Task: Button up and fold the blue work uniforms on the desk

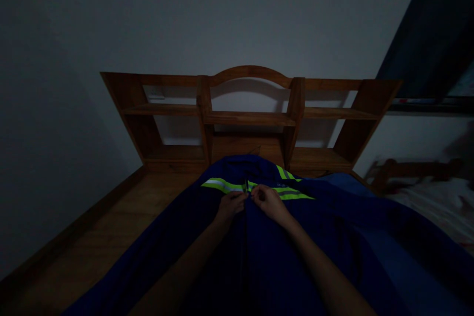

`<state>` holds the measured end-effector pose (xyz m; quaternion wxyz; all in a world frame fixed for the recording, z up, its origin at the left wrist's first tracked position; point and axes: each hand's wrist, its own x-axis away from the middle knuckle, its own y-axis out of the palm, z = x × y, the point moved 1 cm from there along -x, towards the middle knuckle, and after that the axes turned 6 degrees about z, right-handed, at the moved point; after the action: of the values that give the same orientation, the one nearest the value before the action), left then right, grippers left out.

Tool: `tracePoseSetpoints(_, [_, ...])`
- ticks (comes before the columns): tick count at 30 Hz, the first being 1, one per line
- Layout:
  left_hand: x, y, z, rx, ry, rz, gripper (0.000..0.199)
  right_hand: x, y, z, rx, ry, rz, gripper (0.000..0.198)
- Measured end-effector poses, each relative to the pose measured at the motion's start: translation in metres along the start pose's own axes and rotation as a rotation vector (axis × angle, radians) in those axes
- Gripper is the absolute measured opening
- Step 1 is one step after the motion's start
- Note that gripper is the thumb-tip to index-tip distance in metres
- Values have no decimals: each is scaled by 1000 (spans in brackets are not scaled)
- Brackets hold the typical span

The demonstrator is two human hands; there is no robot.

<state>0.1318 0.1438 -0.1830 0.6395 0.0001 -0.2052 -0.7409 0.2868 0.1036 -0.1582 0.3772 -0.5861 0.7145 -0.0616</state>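
Note:
A dark blue work jacket [274, 242] with yellow-green and silver reflective bands lies spread out in front of me, its front facing up. A dark line runs down the middle of its front, where the two halves meet. My left hand [230, 206] pinches the fabric beside this line, just below the chest band. On the other side, my right hand [269, 201] has thumb and fingers closed in a pinch at the band's lower edge. The fingertips of both hands are close together. Dim light hides whether a zip pull or button lies between them.
Behind the jacket stands a wooden shelf unit [250, 118] with an arched middle, against a pale wall [237, 15]. Bare wooden boards [126, 212] show at left. At right are light-coloured cloth [437, 197] and a dark window [433, 44].

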Motion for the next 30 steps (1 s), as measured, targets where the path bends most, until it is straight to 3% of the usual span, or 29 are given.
tracePoseSetpoints(18, [-10,-6,-8,-7,15,-6,40,2,-1,-11,65,-34,-5,10])
tracePoseSetpoints(21, [-7,-4,-4,-122,105,-3,36,3,-2,-13,93,-59,4,5])
tracePoseSetpoints(26, [3,2,6,-325,426,-22,22,5,-4,-14,175,-100,-31,10])
tracePoseSetpoints(30, [7,4,11,-333,440,-72,22,3,-4,-9,135,-56,-32,9])
